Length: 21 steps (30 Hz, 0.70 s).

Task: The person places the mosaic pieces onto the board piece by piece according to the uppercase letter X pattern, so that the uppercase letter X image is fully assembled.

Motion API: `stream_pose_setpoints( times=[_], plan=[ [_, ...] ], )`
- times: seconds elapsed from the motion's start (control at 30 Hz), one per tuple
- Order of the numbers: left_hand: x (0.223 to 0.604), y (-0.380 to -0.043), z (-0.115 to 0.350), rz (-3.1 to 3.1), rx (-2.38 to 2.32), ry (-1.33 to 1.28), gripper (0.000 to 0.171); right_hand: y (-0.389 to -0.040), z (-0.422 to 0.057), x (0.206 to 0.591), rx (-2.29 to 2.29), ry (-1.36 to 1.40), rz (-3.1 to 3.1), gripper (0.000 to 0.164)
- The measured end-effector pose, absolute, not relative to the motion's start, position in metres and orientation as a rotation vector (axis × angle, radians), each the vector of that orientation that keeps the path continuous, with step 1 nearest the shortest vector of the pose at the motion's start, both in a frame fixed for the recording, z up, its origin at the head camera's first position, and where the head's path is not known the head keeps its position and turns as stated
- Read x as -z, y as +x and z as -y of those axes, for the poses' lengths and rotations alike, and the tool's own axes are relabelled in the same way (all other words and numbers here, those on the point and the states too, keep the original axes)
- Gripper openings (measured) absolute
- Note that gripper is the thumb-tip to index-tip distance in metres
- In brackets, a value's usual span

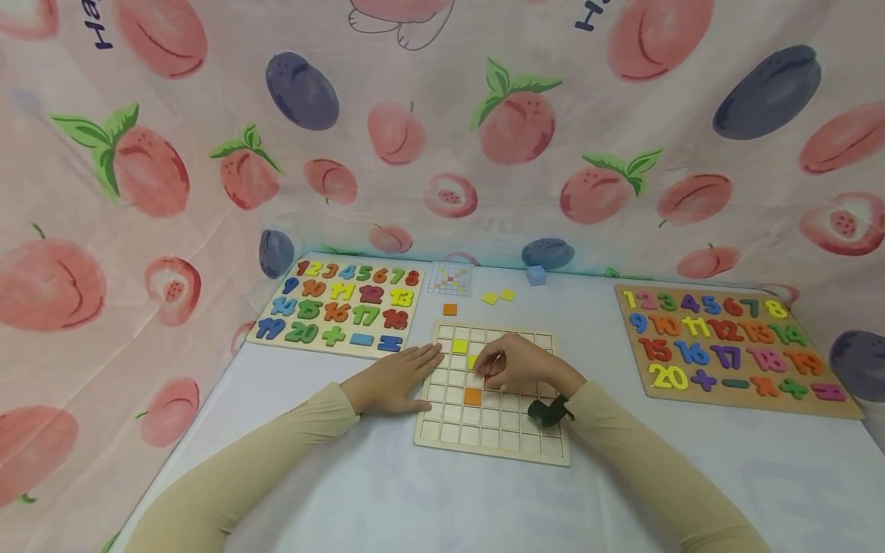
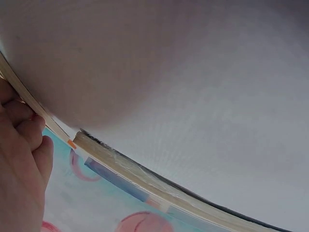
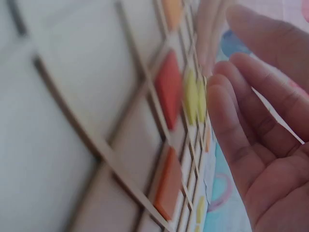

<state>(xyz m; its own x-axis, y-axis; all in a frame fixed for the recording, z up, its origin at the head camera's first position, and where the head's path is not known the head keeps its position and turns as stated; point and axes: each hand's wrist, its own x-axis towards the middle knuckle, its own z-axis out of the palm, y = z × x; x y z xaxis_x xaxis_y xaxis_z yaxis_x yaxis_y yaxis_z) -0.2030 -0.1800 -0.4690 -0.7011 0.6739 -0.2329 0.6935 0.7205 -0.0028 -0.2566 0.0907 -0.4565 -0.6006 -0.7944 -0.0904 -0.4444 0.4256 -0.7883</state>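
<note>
A light wooden grid board lies on the table, with yellow tiles and an orange tile in its squares. My left hand rests at the board's left edge, fingers extended. In the left wrist view, the fingers of the left hand touch the board's edge. Over the middle of the board is my right hand, its fingers bent. A red tile lies on the grid close to the right hand, whose thumb and fingers are apart with nothing visible between them.
Number puzzle boards stand at the left and right. Behind the grid lie a small pattern card, a loose orange tile, loose yellow tiles and a blue block. A fruit-print cloth hangs behind the table.
</note>
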Motion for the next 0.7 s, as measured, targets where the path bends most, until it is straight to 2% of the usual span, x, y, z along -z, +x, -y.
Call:
stream_pose_setpoints(
  times=[0.37,0.7],
  plan=[
    [0.470,-0.203,0.180,-2.710,0.116,1.082,0.086,-0.296,-0.098,0.442,1.072,-1.058,-2.209,0.030],
    [0.470,-0.203,0.180,-2.709,0.106,1.081,0.086,-0.332,-0.081,0.433,1.152,-1.035,-2.213,0.031]
  ],
)
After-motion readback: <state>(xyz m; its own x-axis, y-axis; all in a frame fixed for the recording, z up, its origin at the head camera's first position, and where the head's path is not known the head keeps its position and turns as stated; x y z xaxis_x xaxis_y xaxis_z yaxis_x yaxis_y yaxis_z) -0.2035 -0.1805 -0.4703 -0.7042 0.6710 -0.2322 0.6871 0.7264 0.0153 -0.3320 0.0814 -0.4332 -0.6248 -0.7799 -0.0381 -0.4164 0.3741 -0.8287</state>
